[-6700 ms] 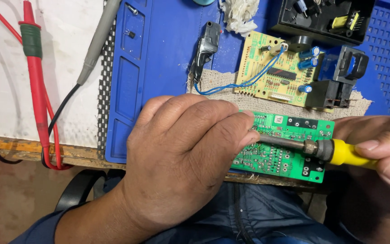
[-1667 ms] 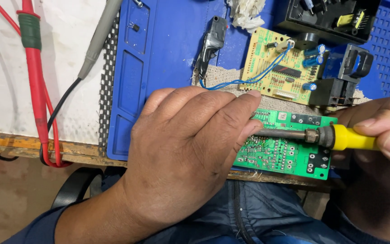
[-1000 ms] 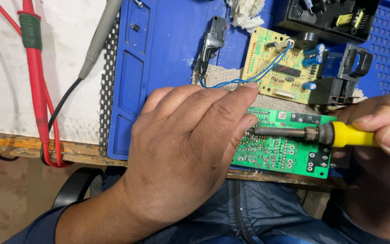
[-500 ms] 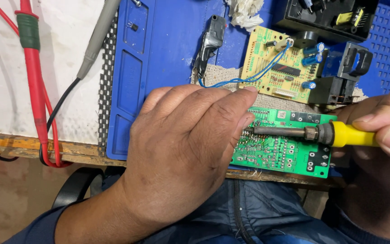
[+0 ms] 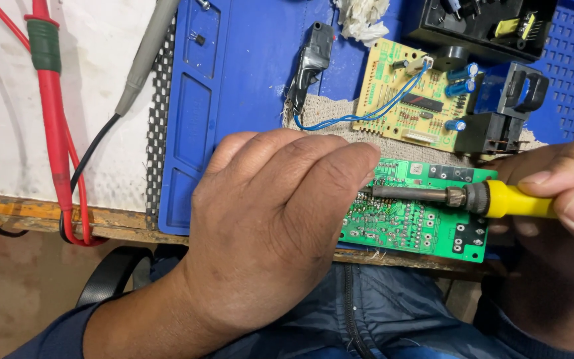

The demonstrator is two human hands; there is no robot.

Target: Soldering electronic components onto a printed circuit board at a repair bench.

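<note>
Two hands work over one green circuit board [image 5: 426, 223], which lies flat at the near edge of the counter [image 5: 48, 216], right of centre in the frame and partly on a strip of cloth [image 5: 340, 116]. The left hand [image 5: 274, 226] lies palm down on the board's left end, fingers [image 5: 340, 169] pressed together and flat, pinning it rather than gripping. The right hand [image 5: 559, 199], at the right edge, pinches the yellow handle of a soldering iron [image 5: 460, 197] between thumb and fingers, its metal shaft reaching left across the board toward the left fingertips.

The board looks thin, stiff and light, likely to skate on the blue mat [image 5: 247, 100] unless pressed down. Its face is crowded with solder points, so the bare edges and corners seem the safest hold. The iron is best held by its handle only, since the shaft is probably hot.

Above, a yellow board [image 5: 410, 100] with blue wires sits in the upper right; red probe leads [image 5: 51, 126] run down the left.
</note>
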